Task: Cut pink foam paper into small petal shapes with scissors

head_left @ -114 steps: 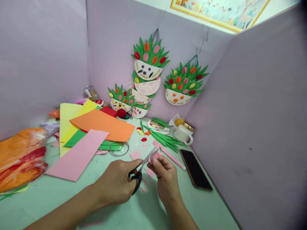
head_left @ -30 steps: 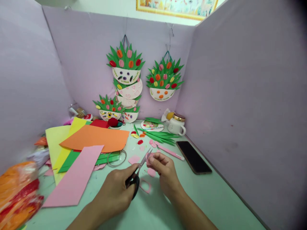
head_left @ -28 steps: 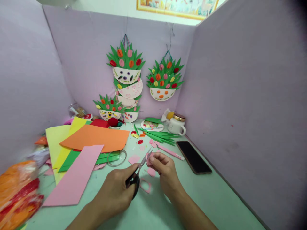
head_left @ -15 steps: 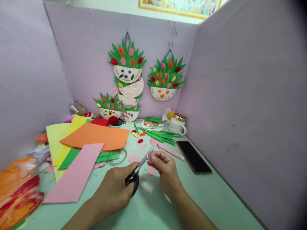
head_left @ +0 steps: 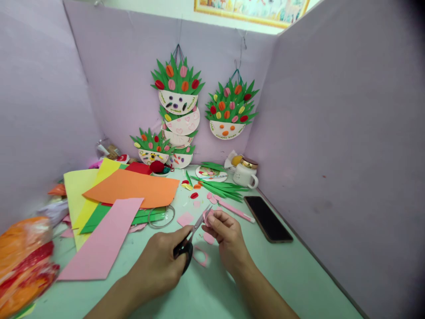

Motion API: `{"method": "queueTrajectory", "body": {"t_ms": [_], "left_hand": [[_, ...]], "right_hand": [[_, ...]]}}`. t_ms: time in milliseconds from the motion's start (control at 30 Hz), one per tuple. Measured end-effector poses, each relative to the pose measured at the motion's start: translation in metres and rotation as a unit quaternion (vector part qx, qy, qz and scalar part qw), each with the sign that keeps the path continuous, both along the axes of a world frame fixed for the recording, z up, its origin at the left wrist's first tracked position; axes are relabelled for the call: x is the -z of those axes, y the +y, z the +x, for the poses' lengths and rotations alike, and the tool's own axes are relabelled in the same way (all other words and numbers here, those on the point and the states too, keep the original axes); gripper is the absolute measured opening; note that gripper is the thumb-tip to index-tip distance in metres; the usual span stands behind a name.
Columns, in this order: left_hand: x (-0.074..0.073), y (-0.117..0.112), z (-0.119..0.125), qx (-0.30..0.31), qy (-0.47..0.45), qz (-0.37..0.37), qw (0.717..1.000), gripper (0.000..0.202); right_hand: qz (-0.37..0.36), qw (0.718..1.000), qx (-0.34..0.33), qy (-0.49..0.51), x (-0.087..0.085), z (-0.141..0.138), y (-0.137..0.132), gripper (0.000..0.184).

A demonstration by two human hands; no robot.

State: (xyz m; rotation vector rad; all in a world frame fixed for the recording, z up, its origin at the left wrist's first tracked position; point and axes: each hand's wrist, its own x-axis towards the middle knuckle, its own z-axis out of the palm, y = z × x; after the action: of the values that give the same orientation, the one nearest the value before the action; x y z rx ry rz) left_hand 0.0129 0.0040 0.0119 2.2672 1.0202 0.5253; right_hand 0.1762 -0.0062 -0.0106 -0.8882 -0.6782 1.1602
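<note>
My left hand (head_left: 159, 261) is closed round the black handles of a small pair of scissors (head_left: 190, 241), whose blades point up and to the right. My right hand (head_left: 227, 237) pinches a small pink paper piece (head_left: 207, 216) right at the blade tips. Both hands hover just above the pale green table (head_left: 299, 274). Pink offcuts (head_left: 200, 257) lie under and between my hands, and a pink square scrap (head_left: 185, 219) lies just behind the scissors.
Left of my hands lie a long pink sheet (head_left: 102, 241), orange (head_left: 133, 188), yellow and green sheets and a clear tape ring (head_left: 161, 216). A black phone (head_left: 268, 212), a pink pen (head_left: 235, 211), green paper leaves (head_left: 221, 188) and a white mug (head_left: 245, 175) sit to the right. Paper flower baskets (head_left: 177, 88) hang on the purple wall.
My hands have stayed in the same place with scissors and pink piece together. The view has shifted slightly; the pink offcut ring now lies on the table below them.
</note>
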Motion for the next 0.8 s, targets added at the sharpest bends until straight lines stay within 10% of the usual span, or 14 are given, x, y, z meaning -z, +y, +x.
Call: {"method": "queueTrajectory", "body": {"t_ms": [800], "left_hand": [[-0.0024, 0.0012, -0.0017, -0.001, 0.021, 0.004, 1.000, 0.012]], "right_hand": [[-0.007, 0.999, 0.025, 0.020, -0.0037, 0.0025, 0.0011, 0.019]]}}
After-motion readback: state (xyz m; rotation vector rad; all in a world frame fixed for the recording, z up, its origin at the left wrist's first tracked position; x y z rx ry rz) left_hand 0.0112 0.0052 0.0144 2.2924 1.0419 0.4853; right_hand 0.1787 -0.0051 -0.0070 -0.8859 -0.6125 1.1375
